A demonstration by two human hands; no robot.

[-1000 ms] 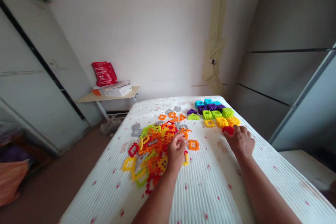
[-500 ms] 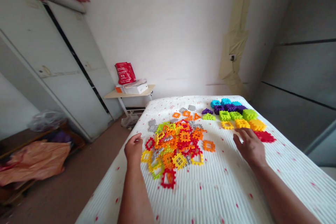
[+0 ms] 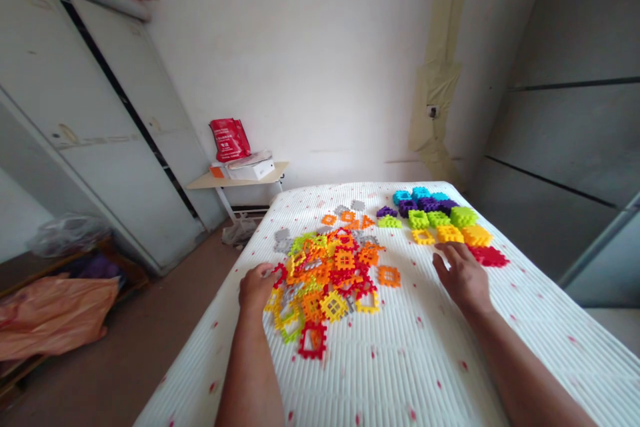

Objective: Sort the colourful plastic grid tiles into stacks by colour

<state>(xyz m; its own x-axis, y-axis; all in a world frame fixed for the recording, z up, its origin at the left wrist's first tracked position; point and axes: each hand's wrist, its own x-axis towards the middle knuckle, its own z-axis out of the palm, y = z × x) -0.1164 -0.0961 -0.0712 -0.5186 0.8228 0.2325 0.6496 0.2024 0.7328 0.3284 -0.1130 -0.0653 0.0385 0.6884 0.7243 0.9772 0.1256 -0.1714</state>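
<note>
A loose heap of flat, square interlocking plastic tiles (image 3: pixel 330 270) in red, orange, yellow, green and grey lies on a white ribbed mattress (image 3: pixel 400 360). My left hand (image 3: pixel 257 285) is curled at the heap's left edge, its fingertips closed on a red tile (image 3: pixel 281 272). My right hand (image 3: pixel 463 275) lies flat on the mattress with fingers stretched out, holding nothing. Just beyond it is a red stack (image 3: pixel 489 255). Behind that stand sorted stacks: yellow and orange (image 3: pixel 460 234), green (image 3: pixel 436 217), purple (image 3: pixel 430 204) and blue (image 3: pixel 419 195).
A small side table (image 3: pixel 235 179) beyond the mattress's far left corner carries a red bag (image 3: pixel 229 139) and a white box. A pale wardrobe (image 3: pixel 100 140) lines the left wall. An orange bag (image 3: pixel 50 313) lies on the floor. Grey panels close the right side.
My left hand has moved from the heap's middle to its left edge. My right hand has let go of the red stack and drawn back slightly. The view has swung left.
</note>
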